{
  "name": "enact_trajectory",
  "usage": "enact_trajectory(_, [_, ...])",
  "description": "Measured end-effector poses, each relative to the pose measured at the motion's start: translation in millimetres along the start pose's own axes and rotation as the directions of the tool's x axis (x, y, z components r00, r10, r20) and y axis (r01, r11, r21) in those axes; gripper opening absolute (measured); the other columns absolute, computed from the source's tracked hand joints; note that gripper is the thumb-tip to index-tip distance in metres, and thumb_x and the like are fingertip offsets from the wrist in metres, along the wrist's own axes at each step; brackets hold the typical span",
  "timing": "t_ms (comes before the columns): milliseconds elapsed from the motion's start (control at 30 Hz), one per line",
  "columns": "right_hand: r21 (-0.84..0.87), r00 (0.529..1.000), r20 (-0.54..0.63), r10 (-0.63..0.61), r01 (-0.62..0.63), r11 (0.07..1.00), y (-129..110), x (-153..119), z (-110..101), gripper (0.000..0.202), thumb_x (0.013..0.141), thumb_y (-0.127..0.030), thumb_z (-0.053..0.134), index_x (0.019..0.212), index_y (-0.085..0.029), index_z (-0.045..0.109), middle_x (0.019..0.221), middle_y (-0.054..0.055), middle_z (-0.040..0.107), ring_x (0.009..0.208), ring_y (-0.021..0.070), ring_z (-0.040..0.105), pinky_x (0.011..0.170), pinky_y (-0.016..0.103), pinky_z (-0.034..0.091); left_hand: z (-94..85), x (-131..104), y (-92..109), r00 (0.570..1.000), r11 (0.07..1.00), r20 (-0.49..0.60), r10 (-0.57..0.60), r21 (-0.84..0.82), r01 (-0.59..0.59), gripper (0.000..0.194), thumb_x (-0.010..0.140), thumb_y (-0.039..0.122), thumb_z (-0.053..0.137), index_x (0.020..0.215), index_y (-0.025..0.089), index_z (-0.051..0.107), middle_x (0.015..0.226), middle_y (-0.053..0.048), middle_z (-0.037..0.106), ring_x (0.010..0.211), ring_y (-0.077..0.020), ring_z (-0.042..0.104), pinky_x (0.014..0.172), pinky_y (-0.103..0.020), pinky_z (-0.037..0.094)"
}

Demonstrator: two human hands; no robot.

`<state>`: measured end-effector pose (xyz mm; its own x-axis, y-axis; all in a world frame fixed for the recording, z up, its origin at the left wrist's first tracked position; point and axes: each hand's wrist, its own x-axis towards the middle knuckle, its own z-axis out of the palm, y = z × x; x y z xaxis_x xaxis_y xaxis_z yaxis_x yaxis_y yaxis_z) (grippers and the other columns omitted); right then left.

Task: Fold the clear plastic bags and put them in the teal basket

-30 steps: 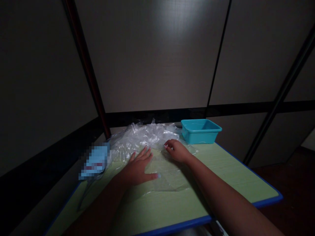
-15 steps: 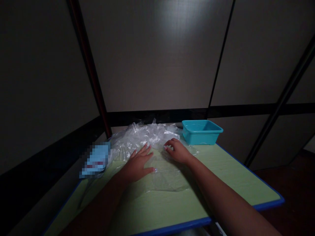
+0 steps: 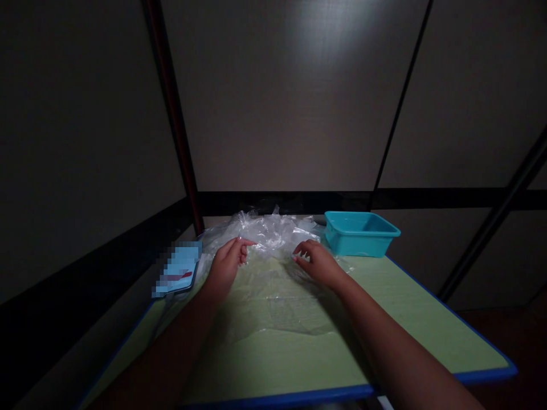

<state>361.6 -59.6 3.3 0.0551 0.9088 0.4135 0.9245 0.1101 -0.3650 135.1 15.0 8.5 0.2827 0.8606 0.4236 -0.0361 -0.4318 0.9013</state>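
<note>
A clear, crinkled plastic sheet (image 3: 282, 302) lies over the table, flat toward me and bunched up at the back. My left hand (image 3: 229, 261) is over its left part, with the fingers curled in and one finger pointing right; what they hold, if anything, is hidden. On the other side, my right hand (image 3: 316, 263) has its fingertips drawn together on the plastic, at the near side of the bunched part. Between the two hands there is a gap where the sheet shows the green tabletop through it.
A turquoise plastic basin (image 3: 362, 234) stands at the table's back right, close to the right hand. At the left edge lies a phone (image 3: 182, 267) with a lit, blurred screen. The green table (image 3: 427, 324) has a blue rim and backs onto panelled walls.
My left hand has gone from spread fingers to curled ones and moved slightly up and away from me. The right hand keeps its pinch. The whole view has shifted a little.
</note>
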Motion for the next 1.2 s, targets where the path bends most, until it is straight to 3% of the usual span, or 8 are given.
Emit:
enact_trajectory(133, [-0.186,0.975,0.16,0.153,-0.122,0.975,10.1,-0.1,3.2,0.016,0.076,-0.026,0.056,0.088,-0.019,0.064,0.087,0.006,0.061,0.082,0.0169,0.054,0.068,0.024,0.036,4.3,-1.3,-4.6,0.985,0.991,0.154,-0.082,0.118,0.064,0.045,0.084,0.048,0.033,0.084,0.014,0.061,0.06,0.003,0.048,0.048,-0.0092,0.046,0.045,-0.021,0.036])
enact_trajectory(233, [-0.243,0.955,0.198,0.221,-0.171,0.955,22.0,0.5,5.4,0.016,0.07,-0.02,0.06,0.085,-0.019,0.065,0.085,0.007,0.063,0.08,0.0176,0.055,0.065,0.023,0.035,8.6,-4.1,-8.3,0.969,0.974,0.234,-0.078,0.225,0.024,0.036,0.08,0.044,0.042,0.077,0.015,0.062,0.058,0.004,0.049,0.05,-0.01,0.046,0.048,-0.021,0.035])
enact_trajectory(333, [-0.268,0.942,0.219,0.256,-0.194,0.944,29.8,1.3,5.1,0.017,0.068,-0.024,0.063,0.084,-0.019,0.065,0.086,0.007,0.064,0.079,0.0178,0.056,0.063,0.023,0.035,10.8,-7.9,-9.5,0.95,0.963,0.309,-0.045,0.266,-0.041,0.028,0.077,0.04,0.048,0.072,0.016,0.061,0.062,0.003,0.053,0.058,-0.0112,0.049,0.054,-0.021,0.035])
enact_trajectory(500, [-0.282,0.927,0.255,0.274,-0.2,0.938,29.9,1.8,5.4,0.028,0.066,-0.041,0.066,0.082,-0.019,0.065,0.084,0.008,0.064,0.075,0.0187,0.057,0.06,0.024,0.035,12.3,-15.7,-9.2,0.871,0.945,0.489,-0.056,0.308,-0.112,0.027,0.075,0.038,0.053,0.065,0.015,0.061,0.056,0.005,0.049,0.055,-0.0102,0.045,0.05,-0.02,0.031])
enact_trajectory(633, [-0.288,0.916,0.29,0.276,-0.192,0.938,27.0,0.8,6.1,0.029,0.065,-0.044,0.066,0.079,-0.019,0.065,0.082,0.009,0.064,0.075,0.0201,0.057,0.058,0.024,0.034,13.3,-20.1,-11.4,0.791,0.9,0.602,-0.11,0.399,-0.178,0.026,0.072,0.04,0.058,0.064,0.015,0.058,0.054,0.006,0.046,0.053,-0.009,0.042,0.047,-0.019,0.028])
enact_trajectory(867, [-0.276,0.908,0.322,0.268,-0.181,0.944,20.4,-1.9,1.2,0.026,0.062,-0.04,0.069,0.079,-0.021,0.065,0.08,0.007,0.063,0.076,0.0197,0.056,0.057,0.024,0.033,12.3,-19.9,-16.0,0.712,0.882,0.684,-0.158,0.423,-0.21,0.032,0.062,0.045,0.069,0.065,0.015,0.056,0.058,0.006,0.049,0.055,-0.0096,0.046,0.047,-0.018,0.03])
enact_trajectory(1033, [-0.286,0.918,0.277,0.283,-0.202,0.937,18.6,-2.6,0.4,0.034,0.063,-0.037,0.069,0.092,-0.02,0.061,0.089,0.008,0.063,0.086,0.0215,0.055,0.063,0.024,0.035,10.8,-18.1,-19.2,0.698,0.864,0.696,-0.17,0.446,-0.235,0.034,0.061,0.047,0.07,0.065,0.016,0.056,0.058,0.007,0.05,0.055,-0.0094,0.047,0.048,-0.018,0.03])
enact_trajectory(1200, [-0.287,0.905,0.316,0.284,-0.194,0.938,22.4,-1.2,3.0,0.025,0.064,-0.037,0.068,0.082,-0.02,0.065,0.083,0.007,0.064,0.077,0.019,0.057,0.059,0.023,0.034,9.6,-16.7,-23.0,0.693,0.855,0.694,-0.195,0.467,-0.227,0.036,0.063,0.051,0.067,0.064,0.017,0.055,0.058,0.006,0.051,0.056,-0.0099,0.047,0.048,-0.019,0.03])
